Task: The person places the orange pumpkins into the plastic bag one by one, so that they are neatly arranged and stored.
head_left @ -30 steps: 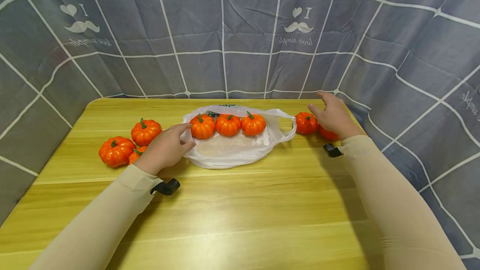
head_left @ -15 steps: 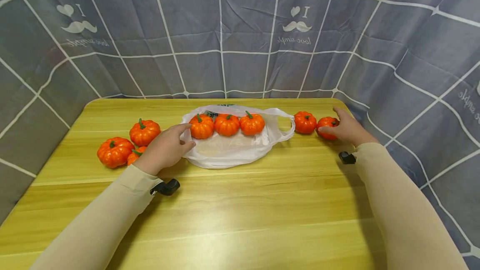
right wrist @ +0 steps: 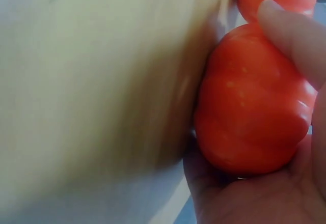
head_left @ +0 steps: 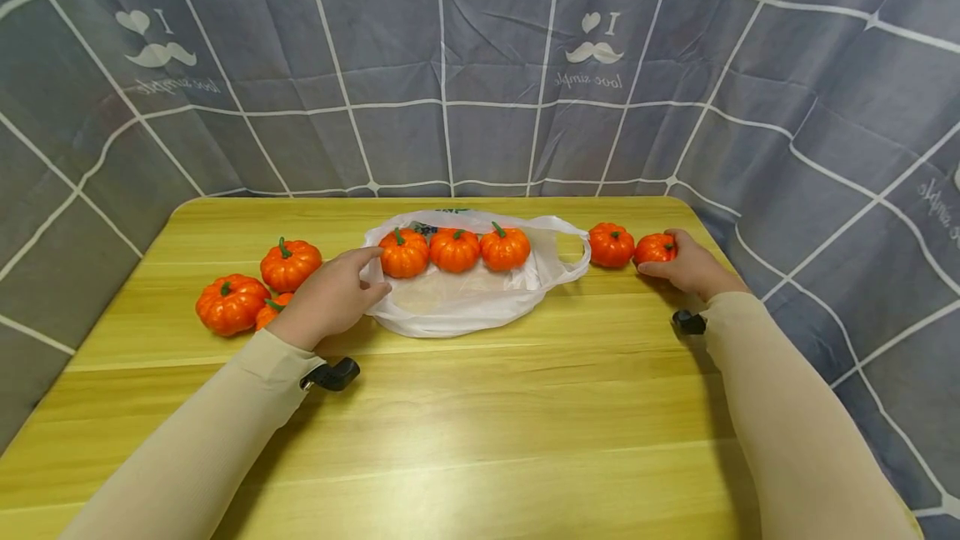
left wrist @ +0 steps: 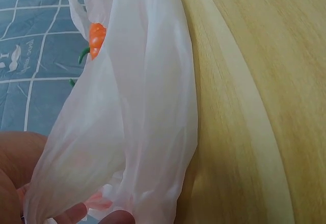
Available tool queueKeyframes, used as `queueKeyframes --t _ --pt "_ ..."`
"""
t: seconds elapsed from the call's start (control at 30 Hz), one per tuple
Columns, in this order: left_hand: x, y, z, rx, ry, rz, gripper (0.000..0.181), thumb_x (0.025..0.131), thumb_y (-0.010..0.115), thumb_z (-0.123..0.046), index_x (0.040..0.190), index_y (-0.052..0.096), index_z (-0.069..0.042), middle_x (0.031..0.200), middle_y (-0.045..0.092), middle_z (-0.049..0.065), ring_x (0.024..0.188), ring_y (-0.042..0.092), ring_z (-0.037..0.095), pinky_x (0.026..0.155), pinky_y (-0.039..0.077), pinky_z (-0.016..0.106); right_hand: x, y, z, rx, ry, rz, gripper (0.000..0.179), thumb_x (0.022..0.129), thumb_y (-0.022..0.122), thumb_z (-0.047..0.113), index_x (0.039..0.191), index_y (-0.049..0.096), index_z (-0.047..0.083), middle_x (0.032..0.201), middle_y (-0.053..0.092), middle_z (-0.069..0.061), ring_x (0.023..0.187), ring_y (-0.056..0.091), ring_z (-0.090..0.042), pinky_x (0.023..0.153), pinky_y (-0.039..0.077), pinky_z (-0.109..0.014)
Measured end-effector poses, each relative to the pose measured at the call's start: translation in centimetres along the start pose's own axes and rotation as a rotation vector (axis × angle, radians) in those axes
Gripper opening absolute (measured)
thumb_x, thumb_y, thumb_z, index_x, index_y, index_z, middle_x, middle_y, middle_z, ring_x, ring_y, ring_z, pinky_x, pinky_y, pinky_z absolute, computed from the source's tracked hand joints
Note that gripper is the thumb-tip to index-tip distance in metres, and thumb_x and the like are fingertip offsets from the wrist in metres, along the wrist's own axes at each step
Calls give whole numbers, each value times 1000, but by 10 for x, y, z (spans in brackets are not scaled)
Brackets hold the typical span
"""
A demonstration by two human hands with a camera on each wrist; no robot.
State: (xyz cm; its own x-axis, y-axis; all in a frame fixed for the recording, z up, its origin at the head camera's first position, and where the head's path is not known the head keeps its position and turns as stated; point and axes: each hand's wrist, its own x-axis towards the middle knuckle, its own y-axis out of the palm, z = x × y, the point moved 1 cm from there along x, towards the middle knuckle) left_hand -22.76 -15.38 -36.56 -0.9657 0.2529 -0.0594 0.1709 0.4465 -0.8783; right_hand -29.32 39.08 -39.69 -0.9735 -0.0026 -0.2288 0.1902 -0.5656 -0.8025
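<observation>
A white plastic bag (head_left: pixel 457 319) lies open on its side at the table's centre, three small orange pumpkins (head_left: pixel 455 250) in a row at its mouth. At its left edge my left hand (head_left: pixel 330 298) holds the film between thumb and fingers; in the left wrist view the plastic (left wrist: pixel 147 107) hides part of those fingers. Over at the right my right hand (head_left: pixel 693 265) grips a small pumpkin (head_left: pixel 652 248), thumb on the near side and fingers round the far side. The right wrist view shows this pumpkin (right wrist: pixel 252 102) low against the table.
Another pumpkin (head_left: pixel 611 245) stands between the bag's right handle (head_left: pixel 577 261) and the gripped one. Three more, including a large pumpkin (head_left: pixel 231 304), sit left of my left hand, one partly hidden by it. A grey checked curtain (head_left: pixel 487 65) hangs behind the wooden table (head_left: pixel 480 440).
My right hand has moved from above the right-hand pumpkins down to the far-right one, and its fingers have closed round it. My left hand and the bag stay put.
</observation>
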Motion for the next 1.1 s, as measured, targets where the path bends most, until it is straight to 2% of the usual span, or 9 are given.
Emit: queueKeyframes --t 0.17,0.43,0.6,1.1 --pt "-1 1 0 -8 6 -1 67 103 65 -31 159 42 -1 161 47 24 142 52 46 117 44 62 -2 3 0 36 3 -9 101 98 71 39 163 9 -7 156 33 -39 136 42 -54 120 35 -66" --pt "-2 0 -1 -7 -5 3 68 103 65 -32 159 42 -1 161 47 24 138 56 45 115 46 61 -3 5 -1 137 7 -10 102 98 74 34 164 6 -5 157 31 -39 137 41 -53 121 35 -64" --pt "-1 1 -1 -6 1 -3 68 103 65 -31 159 43 -1 160 48 24 141 53 46 115 45 62 -1 6 -4 144 5 -13 102 98 75 35 164 7 -5 156 31 -38 137 41 -52 121 35 -64" --pt "-1 1 -2 -8 -1 -2 68 103 65 -31 159 42 0 161 47 24 137 57 45 113 48 61 1 8 -6 123 -4 -28 101 97 75 35 163 9 -5 154 33 -38 136 41 -53 120 35 -65"
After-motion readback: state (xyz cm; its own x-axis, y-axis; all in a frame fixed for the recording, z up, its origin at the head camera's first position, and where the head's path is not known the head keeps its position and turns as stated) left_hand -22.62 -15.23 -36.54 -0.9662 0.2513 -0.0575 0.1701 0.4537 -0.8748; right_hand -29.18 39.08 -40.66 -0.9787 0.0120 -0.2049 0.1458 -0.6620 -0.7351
